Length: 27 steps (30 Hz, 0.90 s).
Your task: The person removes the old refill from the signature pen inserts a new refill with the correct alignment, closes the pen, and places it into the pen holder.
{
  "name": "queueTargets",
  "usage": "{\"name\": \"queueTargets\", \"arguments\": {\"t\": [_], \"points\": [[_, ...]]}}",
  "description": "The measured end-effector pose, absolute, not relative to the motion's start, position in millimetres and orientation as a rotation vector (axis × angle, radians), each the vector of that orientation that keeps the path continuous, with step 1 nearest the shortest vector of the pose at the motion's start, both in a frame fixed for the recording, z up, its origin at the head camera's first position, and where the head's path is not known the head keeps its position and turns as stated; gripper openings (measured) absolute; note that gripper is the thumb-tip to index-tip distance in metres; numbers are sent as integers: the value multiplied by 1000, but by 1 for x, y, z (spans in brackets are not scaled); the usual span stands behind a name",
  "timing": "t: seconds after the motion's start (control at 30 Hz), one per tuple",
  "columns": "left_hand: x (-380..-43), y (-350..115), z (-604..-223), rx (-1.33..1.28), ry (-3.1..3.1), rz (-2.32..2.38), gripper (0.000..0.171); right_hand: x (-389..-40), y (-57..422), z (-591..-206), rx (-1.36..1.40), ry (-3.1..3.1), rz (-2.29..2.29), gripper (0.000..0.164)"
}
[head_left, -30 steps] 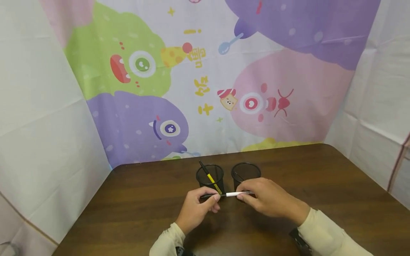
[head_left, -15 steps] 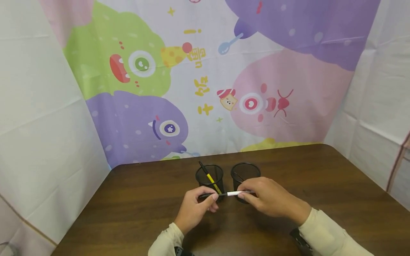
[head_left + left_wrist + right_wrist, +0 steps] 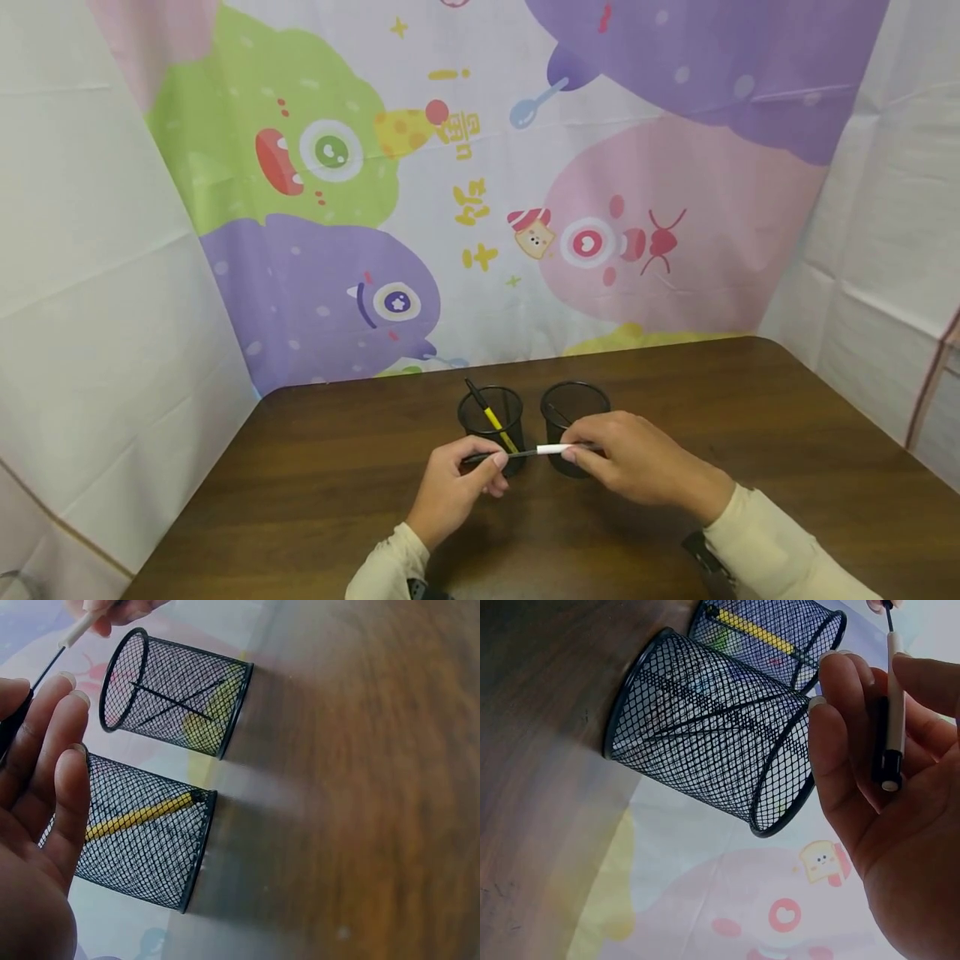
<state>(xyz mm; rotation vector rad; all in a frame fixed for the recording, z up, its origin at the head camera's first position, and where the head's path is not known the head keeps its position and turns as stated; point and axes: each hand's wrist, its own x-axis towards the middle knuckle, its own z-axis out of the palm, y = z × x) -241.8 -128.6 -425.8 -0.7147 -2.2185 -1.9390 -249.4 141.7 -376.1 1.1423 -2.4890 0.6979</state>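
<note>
Pinches pen [image 3: 552, 449] at both ends with left hand [image 3: 456, 477] and right hand [image 3: 637, 458]. Holds it in front of cups [image 3: 705, 761].

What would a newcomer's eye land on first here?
Probably the bright cartoon backdrop behind the table. Next, the yellow-and-black pen leaning in the left mesh cup. Then, in the head view's lower half, the left hand and right hand hold a slim pen between them.

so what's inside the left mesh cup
A yellow-and-black pen leans inside the left mesh cup. In the head view, the left hand hides part of its lower wall.
</note>
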Motion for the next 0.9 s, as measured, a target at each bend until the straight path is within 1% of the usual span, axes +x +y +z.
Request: {"name": "queueTargets", "arguments": {"t": [0.03,0.27,0.73,0.9], "points": [[-242,-129,-426,-715,-2217,-1939,24,-249,142,-376,1139,-2491,694,4],[-242,-129,-427,-700,-2190,-1951,17,-250,143,-374,1132,-2524,690,5],[-243,-128,-426,-693,-2193,-1952,24,-250,147,-373,1108,-2568,702,8],[-242,-128,-427,-693,-2189,-1963,21,-250,147,-373,1106,-2576,696,9]]}}
